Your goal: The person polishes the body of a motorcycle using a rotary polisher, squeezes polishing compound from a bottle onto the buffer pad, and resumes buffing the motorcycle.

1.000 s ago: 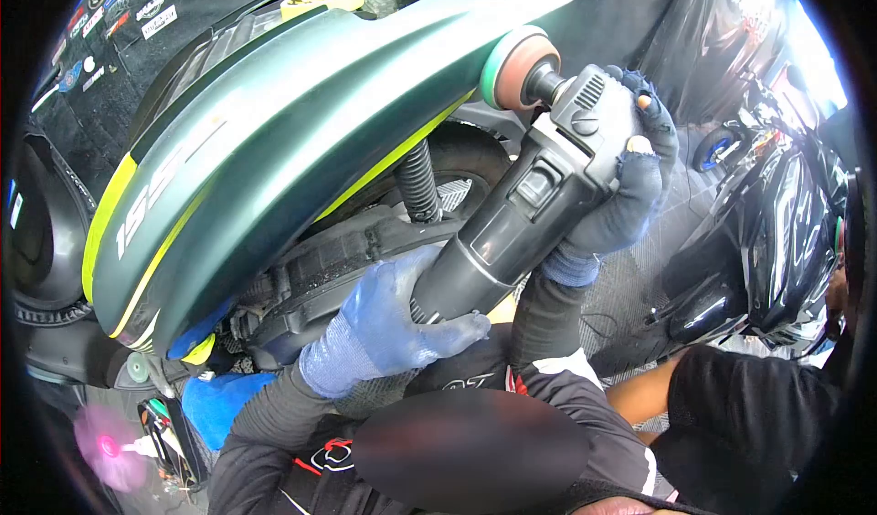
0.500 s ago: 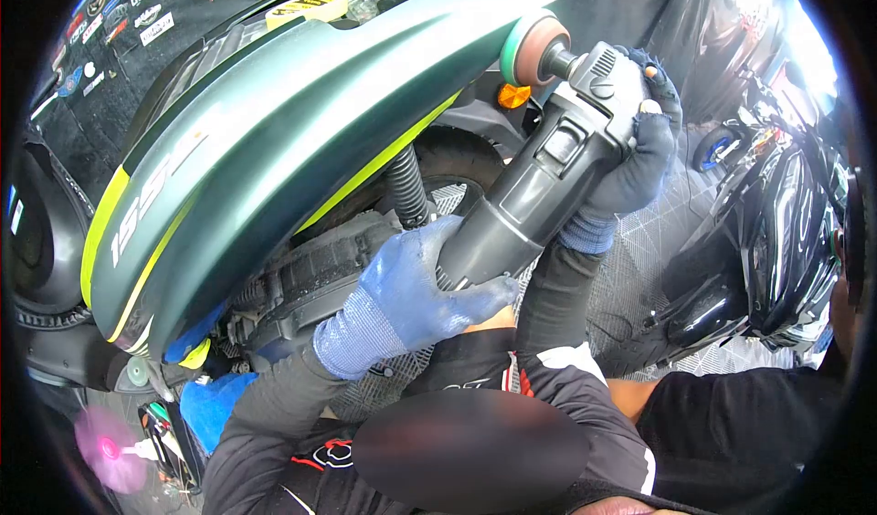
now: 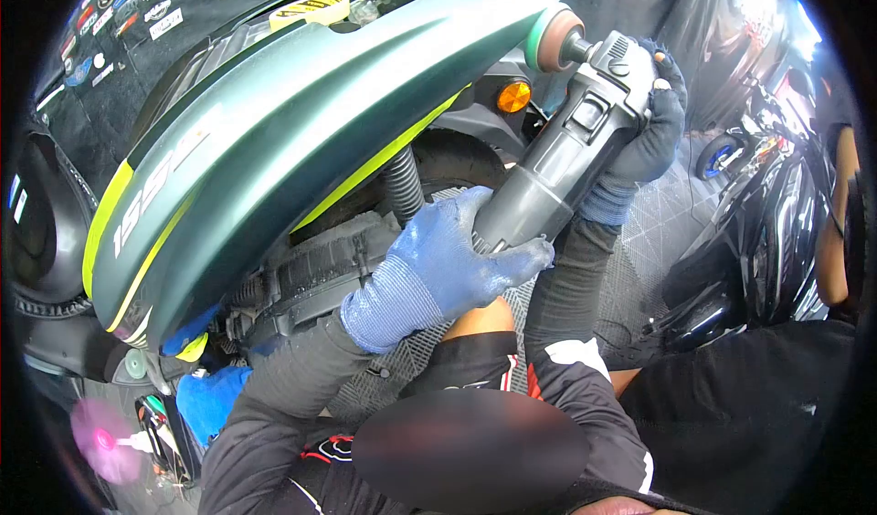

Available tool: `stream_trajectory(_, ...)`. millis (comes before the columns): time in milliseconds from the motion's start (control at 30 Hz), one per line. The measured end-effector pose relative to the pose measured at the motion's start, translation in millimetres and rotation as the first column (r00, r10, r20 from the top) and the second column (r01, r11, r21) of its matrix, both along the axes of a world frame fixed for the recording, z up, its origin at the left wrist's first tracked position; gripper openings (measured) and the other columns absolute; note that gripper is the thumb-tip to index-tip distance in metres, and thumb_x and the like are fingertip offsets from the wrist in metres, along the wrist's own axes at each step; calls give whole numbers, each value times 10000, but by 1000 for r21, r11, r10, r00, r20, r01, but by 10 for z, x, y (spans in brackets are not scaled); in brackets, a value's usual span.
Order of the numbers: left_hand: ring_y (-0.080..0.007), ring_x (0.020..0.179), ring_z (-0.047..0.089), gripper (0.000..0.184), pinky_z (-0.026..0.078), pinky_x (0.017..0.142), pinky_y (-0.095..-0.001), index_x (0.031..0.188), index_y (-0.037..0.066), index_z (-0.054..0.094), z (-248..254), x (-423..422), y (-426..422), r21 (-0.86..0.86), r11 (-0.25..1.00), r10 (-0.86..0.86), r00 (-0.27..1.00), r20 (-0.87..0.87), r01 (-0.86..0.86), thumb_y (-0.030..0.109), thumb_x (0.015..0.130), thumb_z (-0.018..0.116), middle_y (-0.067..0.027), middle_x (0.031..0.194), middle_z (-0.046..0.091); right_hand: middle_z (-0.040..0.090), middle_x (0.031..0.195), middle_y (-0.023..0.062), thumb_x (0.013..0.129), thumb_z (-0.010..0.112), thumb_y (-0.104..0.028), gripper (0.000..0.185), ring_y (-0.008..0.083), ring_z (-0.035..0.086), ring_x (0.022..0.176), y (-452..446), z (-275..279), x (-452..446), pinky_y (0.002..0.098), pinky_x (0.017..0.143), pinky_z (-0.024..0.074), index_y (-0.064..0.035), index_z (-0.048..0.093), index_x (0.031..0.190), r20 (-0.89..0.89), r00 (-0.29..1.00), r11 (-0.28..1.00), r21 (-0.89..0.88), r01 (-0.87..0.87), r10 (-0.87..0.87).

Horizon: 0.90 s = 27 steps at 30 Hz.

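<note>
An electric polisher (image 3: pixel 545 170) slants up across the middle of the view, gripped in both hands. My left hand (image 3: pixel 443 257), in a blue coated glove, wraps round the rear of its dark grey body. At the front, my right hand (image 3: pixel 650 136), in a dark fingertip-less glove, holds the head from the far right side. The brown and green foam pad (image 3: pixel 557 42) on the polisher is at the upper right end of a glossy green scooter body panel (image 3: pixel 311 141); the pad's edge appears to touch it. A yellow-green stripe runs along the panel's lower edge.
Below the panel are an orange reflector (image 3: pixel 513 96), a black shock spring (image 3: pixel 402 186) and a tyre. A yellow sponge-like block (image 3: pixel 311 10) sits behind the panel. A blue cloth (image 3: pixel 208 401) and pink fan (image 3: pixel 105 440) are lower left. Another motorcycle (image 3: pixel 776 232) and a person in black are right.
The polisher and both my hands have shifted right and slightly up, with the pad now farther along the panel's end. At the far right, the other person's arm has come into view.
</note>
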<state>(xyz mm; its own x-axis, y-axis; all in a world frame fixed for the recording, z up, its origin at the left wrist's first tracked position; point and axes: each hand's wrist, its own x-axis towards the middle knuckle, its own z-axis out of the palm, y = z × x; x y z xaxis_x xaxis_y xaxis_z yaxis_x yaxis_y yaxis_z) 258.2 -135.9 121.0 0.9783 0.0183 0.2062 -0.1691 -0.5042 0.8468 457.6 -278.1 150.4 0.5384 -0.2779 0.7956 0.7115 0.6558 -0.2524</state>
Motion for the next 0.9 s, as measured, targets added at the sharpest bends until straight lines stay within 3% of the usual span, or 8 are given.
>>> stream_trajectory(100,-245,796,720,547,553,753,-398,1192,-2,676,-172,-38,7,-7,1000,18,998,67,-17,400,849,814,-167,922,736,694,1202,223,993,495,-113,347,292,692,1126,30,-19,-137,406,1019,573,87,619,1249,-23,996,996,14,-85,85)
stream_trajectory(200,-285,830,734,570,553,778,-406,1222,-3,669,-198,-216,58,37,998,45,997,68,-48,395,843,819,-181,955,742,642,1311,260,1036,470,-186,405,372,622,1269,48,-108,-234,513,1110,519,73,571,1331,-11,1000,999,-43,3,-3)
stream_trajectory(333,-314,869,741,596,554,802,-414,1241,-10,665,-203,-447,185,-1,1000,1,1000,-1,-1,399,837,823,-189,1001,748,619,1330,290,1028,458,-171,413,411,613,1273,175,-172,-494,544,1094,525,87,553,1335,38,997,998,-5,-65,65)
stream_trajectory(433,-308,888,743,625,556,821,-414,1267,-23,652,-232,-614,286,-34,999,-31,998,58,33,382,828,837,-192,1021,751,670,1257,275,946,530,-126,393,353,674,1176,284,-170,-722,482,1069,543,76,621,1271,-2,1000,1000,10,20,-20)
stream_trajectory(600,-303,975,736,687,545,875,-403,1313,-40,628,-427,-828,440,-116,990,-67,993,99,79,333,790,872,-218,1131,734,613,1339,299,939,558,-185,421,392,620,1261,425,-308,-1019,534,1137,476,60,616,1276,-4,1000,1000,4,16,-16)
stream_trajectory(700,-309,1007,730,682,537,901,-405,1299,-35,635,-470,-1017,548,-45,999,-31,998,-59,29,320,772,880,-221,1147,728,612,1338,300,938,584,-218,432,394,611,1271,512,-408,-1161,542,1143,464,51,619,1274,21,999,999,5,43,-43)
stream_trajectory(800,-323,1003,730,678,533,913,-412,1282,-32,639,-550,-1181,659,-7,998,-70,997,-30,70,318,755,883,-215,1127,731,610,1350,285,936,619,-272,420,402,592,1293,576,-476,-1351,560,1155,441,10,635,1246,56,994,993,-65,102,-98)
stream_trajectory(900,-343,997,728,682,532,911,-420,1271,-26,643,-461,-1331,717,-106,991,-85,993,-83,76,329,742,885,-211,1102,733,602,1366,282,944,626,-290,408,411,588,1299,631,-510,-1500,567,1150,445,-7,640,1238,38,989,984,-102,149,-146)
